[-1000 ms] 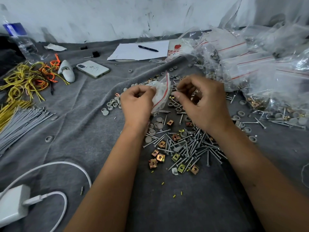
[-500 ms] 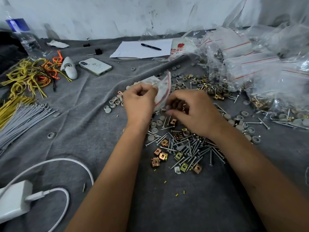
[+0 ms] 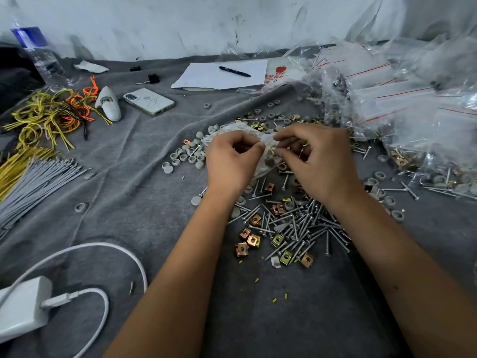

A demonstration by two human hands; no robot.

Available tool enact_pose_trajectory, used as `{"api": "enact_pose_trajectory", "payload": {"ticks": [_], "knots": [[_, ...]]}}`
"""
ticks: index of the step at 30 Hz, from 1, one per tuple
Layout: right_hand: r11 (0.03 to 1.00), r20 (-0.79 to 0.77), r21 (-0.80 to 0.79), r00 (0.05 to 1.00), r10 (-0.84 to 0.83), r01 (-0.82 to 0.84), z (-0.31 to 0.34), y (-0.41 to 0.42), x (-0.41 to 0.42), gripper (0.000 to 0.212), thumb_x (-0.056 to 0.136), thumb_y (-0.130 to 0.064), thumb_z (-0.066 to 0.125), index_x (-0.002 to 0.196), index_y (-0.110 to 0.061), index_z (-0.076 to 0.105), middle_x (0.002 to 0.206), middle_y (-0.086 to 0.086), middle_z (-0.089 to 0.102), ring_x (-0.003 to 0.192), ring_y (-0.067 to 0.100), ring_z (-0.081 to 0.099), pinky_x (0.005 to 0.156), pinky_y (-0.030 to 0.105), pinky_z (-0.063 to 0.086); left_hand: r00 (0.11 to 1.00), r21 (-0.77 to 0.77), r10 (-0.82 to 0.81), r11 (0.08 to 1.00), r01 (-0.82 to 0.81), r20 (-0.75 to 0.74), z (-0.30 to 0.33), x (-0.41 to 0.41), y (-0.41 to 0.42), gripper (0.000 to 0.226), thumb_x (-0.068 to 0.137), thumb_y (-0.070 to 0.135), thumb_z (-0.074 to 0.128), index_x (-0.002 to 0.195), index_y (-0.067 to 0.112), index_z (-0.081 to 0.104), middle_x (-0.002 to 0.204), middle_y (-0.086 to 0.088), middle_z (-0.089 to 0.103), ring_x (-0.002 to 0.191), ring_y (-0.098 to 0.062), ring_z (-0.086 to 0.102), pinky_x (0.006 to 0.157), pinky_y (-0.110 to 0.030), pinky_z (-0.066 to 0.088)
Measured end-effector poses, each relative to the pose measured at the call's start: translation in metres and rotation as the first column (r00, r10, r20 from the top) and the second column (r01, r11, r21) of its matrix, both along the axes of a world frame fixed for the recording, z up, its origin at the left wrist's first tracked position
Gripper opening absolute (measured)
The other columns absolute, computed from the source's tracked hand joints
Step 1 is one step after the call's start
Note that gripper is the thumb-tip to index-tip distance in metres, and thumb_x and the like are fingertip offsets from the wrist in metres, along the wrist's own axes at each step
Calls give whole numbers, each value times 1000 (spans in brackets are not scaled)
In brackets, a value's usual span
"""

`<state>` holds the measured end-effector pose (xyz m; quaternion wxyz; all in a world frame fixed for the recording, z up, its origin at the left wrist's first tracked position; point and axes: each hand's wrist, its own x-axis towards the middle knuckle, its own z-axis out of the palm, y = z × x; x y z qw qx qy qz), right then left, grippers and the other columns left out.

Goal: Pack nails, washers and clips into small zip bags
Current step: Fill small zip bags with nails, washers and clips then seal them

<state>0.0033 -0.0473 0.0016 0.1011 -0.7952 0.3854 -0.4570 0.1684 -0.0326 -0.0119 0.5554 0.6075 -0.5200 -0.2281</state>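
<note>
**Small bag pinched between both hands**

A small clear zip bag (image 3: pixel 267 161) is held above the grey cloth (image 3: pixel 134 192), pinched at its top edge by the left hand (image 3: pixel 231 161) and the right hand (image 3: pixel 320 161), fingers curled. The plastic is crumpled; dark pieces are seen inside, kind not discernible. Loose nails (image 3: pixel 304 228), brass clips (image 3: pixel 251 240) and grey washers (image 3: pixel 185 156) are scattered below and beside the hands.

1 phone (image 3: pixel 149 101), 1 pen (image 3: pixel 234 71), 1 water bottle (image 3: pixel 38 52), 1 charger (image 3: pixel 22 307), 2 hands; screws (image 3: pixel 304 228), caps (image 3: pixel 189 156), clips (image 3: pixel 251 240) too many to count.
</note>
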Motion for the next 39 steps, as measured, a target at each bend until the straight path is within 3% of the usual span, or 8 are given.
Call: {"api": "enact_pose_trajectory", "payload": {"ticks": [7, 11, 16, 21, 25, 30, 34, 39], "knots": [[999, 48, -45, 999, 12, -10, 1, 2, 2, 13, 85, -14, 81, 96, -10, 76, 91, -3, 73, 80, 6, 67, 75, 19, 55, 982, -9, 51, 999, -54, -180, 3, 5, -1, 22, 86, 6, 77, 67, 16, 73, 51, 13, 57, 52, -9, 51, 57, -27, 42], [981, -232, 97, 954, 189, -170, -3, 5, 8, 16, 88, -24, 79, 102, -18, 77, 102, -6, 72, 92, 10, 66, 87, 32, 54, 957, -25, 91, 994, -102, -274, 4, 9, -3, 25, 85, 4, 75, 65, 19, 71, 53, 11, 57, 53, -9, 49, 59, -25, 40], [974, -493, 199, 848, 197, -111, -9, 7, 17, 33, 92, -25, 72, 125, -21, 71, 126, 0, 59, 117, 23, 57, 97, 44, 50, 947, -38, 101, 992, -118, -305, 3, 11, -3, 23, 84, 4, 75, 65, 17, 70, 63, 2, 60, 59, -12, 51, 63, -31, 42], [961, -468, 247, 853, 233, -128, -8, 8, 17, 25, 90, -21, 75, 114, -19, 69, 120, -4, 62, 114, 18, 56, 99, 41, 50, 945, -39, 91, 993, -109, -313, 3, 11, -3, 21, 84, 4, 74, 66, 13, 70, 59, 2, 57, 56, -13, 49, 61, -30, 40], [944, -394, 270, 873, 287, -189, -5, 9, 14, 25, 82, -12, 82, 89, -28, 64, 93, -16, 58, 90, 2, 54, 86, 26, 48, 947, -31, 101, 993, -116, -306, 2, 11, -4, 23, 85, 5, 74, 65, 15, 69, 59, 3, 57, 57, -13, 49, 63, -31, 41], [989, -58, -22, 988, 143, -144, 1, 12, 11, 17, 78, -9, 86, 88, -13, 72, 87, -10, 65, 75, -4, 53, 72, 6, 39, 967, -25, 60, 997, -68, -248, 1, 11, -3, 15, 85, 2, 74, 71, 7, 72, 59, -1, 57, 58, -17, 49, 63, -32, 40], [985, 16, -173, 1000, 8, -5, 0, 9, 8, 14, 81, -10, 84, 89, -9, 72, 89, -4, 68, 79, 7, 54, 72, 20, 45, 982, 20, -46, 999, 51, -185, 3, 8, 0, 8, 88, 1, 75, 79, -1, 74, 64, -5, 62, 54, -12, 51, 57, -26, 42], [989, -67, -148, 998, 1, -11, -3, 5, 8, 15, 80, -9, 84, 91, -9, 73, 90, 2, 72, 83, 11, 56, 73, 26, 45, 985, 41, -93, 994, 100, -147, 6, 5, 2, 9, 90, 2, 74, 86, -7, 74, 71, -13, 66, 53, -12, 51, 56, -24, 40]]}}
